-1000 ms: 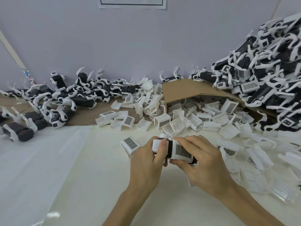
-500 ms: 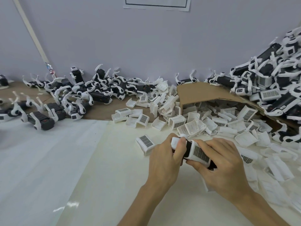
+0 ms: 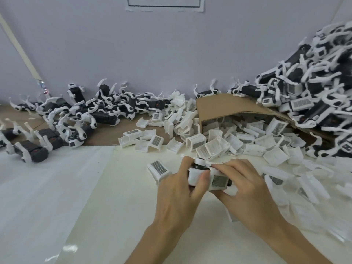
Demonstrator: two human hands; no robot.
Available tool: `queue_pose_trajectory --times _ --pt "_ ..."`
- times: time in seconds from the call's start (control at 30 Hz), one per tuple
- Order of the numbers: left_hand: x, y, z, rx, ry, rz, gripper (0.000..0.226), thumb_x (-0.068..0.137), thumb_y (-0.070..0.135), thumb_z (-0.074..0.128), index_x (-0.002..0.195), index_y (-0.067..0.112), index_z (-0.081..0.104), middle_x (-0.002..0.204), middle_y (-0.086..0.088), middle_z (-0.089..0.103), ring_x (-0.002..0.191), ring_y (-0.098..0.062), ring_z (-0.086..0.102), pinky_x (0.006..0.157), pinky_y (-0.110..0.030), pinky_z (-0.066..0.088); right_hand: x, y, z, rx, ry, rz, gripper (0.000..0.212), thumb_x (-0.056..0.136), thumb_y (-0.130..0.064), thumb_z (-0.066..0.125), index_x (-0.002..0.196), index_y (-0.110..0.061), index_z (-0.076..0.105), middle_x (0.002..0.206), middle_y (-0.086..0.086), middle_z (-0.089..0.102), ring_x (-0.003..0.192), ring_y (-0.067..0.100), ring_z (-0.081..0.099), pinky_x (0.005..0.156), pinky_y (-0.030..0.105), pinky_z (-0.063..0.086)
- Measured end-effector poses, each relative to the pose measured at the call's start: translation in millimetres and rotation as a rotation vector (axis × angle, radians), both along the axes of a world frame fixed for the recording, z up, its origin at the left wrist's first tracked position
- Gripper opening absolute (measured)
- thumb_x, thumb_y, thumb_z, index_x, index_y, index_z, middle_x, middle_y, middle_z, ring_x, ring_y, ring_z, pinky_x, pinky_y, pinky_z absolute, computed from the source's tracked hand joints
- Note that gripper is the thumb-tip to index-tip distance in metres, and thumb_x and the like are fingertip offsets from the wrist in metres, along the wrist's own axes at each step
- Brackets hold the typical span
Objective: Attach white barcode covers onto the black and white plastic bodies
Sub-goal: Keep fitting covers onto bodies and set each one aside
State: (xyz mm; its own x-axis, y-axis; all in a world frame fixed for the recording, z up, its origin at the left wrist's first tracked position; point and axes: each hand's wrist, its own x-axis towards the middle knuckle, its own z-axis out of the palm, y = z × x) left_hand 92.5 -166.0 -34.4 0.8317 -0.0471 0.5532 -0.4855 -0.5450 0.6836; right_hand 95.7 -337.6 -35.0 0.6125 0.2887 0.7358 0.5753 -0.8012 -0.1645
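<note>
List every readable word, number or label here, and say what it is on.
No text can be read.
Paper sheet on the wall: only a black border shows.
Printed panels on the white covers: fine lines, too small.
Labels on the black bodies: blurred.

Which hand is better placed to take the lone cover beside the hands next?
Probably left. The left hand is next to that lone cover; the right hand sits beyond the held body, farther away.

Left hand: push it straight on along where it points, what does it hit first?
The left hand grips the black and white body. Beyond that, probably the loose white covers heaped just behind it, before the cardboard box; depth is unclear from this view.
</note>
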Motion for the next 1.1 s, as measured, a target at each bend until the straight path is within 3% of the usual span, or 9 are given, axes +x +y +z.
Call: queue_pose_trajectory --times 0.17,0.27,0.43,0.6,0.7,0.77,0.83,0.93,1.1 --pt "8.6 6.3 -1.0 0.098 -0.082 0.009 0.030 0.088 0.058 0.040 0.097 0.032 0.052 0.053 0.022 0.053 0.056 0.004 0.055 0.052 -0.011 0.037 -1.1 0.1 0.4 -0.020 0.076 0.003 0.058 0.063 -0.014 0.094 0.116 -0.007 0.071 0.096 -0.001 0.066 0.086 0.018 0.058 0.079 0.019 0.045" --pt "9.6 7.7 -2.0 0.003 -0.028 -0.006 0.021 0.086 0.060 0.039 0.093 0.042 0.047 0.069 0.020 0.063 0.060 -0.001 0.058 0.052 -0.014 0.039 0.6 1.9 -0.3 0.000 0.092 0.046 0.055 0.067 -0.016 0.091 0.117 -0.008 0.070 0.097 -0.002 0.062 0.089 0.014 0.050 0.084 0.015 0.040" --pt "7.5 -0.5 -1.0 -0.110 -0.047 0.040 0.020 0.088 0.062 0.040 0.091 0.044 0.047 0.073 0.025 0.064 0.058 -0.004 0.057 0.047 -0.014 0.037 3.4 2.2 -3.7 0.055 -0.116 0.001 0.048 0.070 -0.013 0.089 0.115 -0.003 0.072 0.092 0.004 0.063 0.088 0.017 0.052 0.081 0.029 0.049" --pt "19.5 13.4 -3.4 -0.245 0.114 0.192 0.037 0.085 0.067 0.035 0.086 0.034 0.052 0.061 0.014 0.064 0.055 -0.011 0.057 0.050 -0.019 0.038 -8.9 6.5 4.6 0.156 -0.337 0.006 0.044 0.074 -0.010 0.084 0.116 -0.005 0.071 0.100 -0.001 0.055 0.091 0.015 0.048 0.091 0.016 0.042" --pt "23.6 37.8 3.0 -0.289 0.077 0.225 0.035 0.087 0.064 0.036 0.089 0.033 0.051 0.057 0.013 0.063 0.049 -0.007 0.055 0.048 -0.023 0.040 -13.1 11.9 10.0 0.248 -0.147 0.154 0.055 0.081 -0.036 0.080 0.128 -0.010 0.066 0.100 -0.011 0.050 0.096 0.003 0.046 0.090 0.011 0.037" --pt "21.4 37.9 5.1 -0.398 0.066 0.175 0.034 0.091 0.060 0.038 0.088 0.029 0.052 0.059 0.012 0.062 0.047 -0.005 0.051 0.047 -0.026 0.042 -10.7 9.7 8.0 0.273 0.055 0.195 0.067 0.078 -0.050 0.076 0.135 -0.017 0.061 0.099 -0.014 0.053 0.097 0.002 0.051 0.088 0.009 0.038" --pt "18.0 29.1 5.6 -0.462 0.105 0.139 0.030 0.094 0.054 0.039 0.089 0.028 0.053 0.062 0.006 0.063 0.049 -0.010 0.049 0.049 -0.036 0.043 -6.5 2.8 3.4 0.303 0.203 0.213 0.065 0.075 -0.056 0.074 0.132 -0.028 0.061 0.100 -0.018 0.057 0.100 0.003 0.055 0.089 0.008 0.039" --pt "13.3 16.0 2.0 -0.532 0.168 0.066 0.033 0.093 0.054 0.039 0.093 0.025 0.056 0.066 -0.002 0.064 0.051 -0.014 0.048 0.045 -0.026 0.041 -0.1 -3.7 0.0 0.299 0.194 0.171 0.052 0.075 -0.046 0.080 0.121 -0.026 0.067 0.105 -0.019 0.059 0.104 0.002 0.054 0.092 0.011 0.040" --pt "7.2 5.5 -2.1 -0.582 0.250 -0.060 0.043 0.092 0.055 0.043 0.098 0.019 0.064 0.072 -0.004 0.064 0.056 -0.017 0.048 0.050 -0.020 0.043 0.0 -3.0 3.1 0.274 0.034 0.127 0.054 0.075 -0.022 0.081 0.126 -0.019 0.067 0.115 -0.009 0.059 0.113 0.007 0.051 0.099 0.013 0.037"
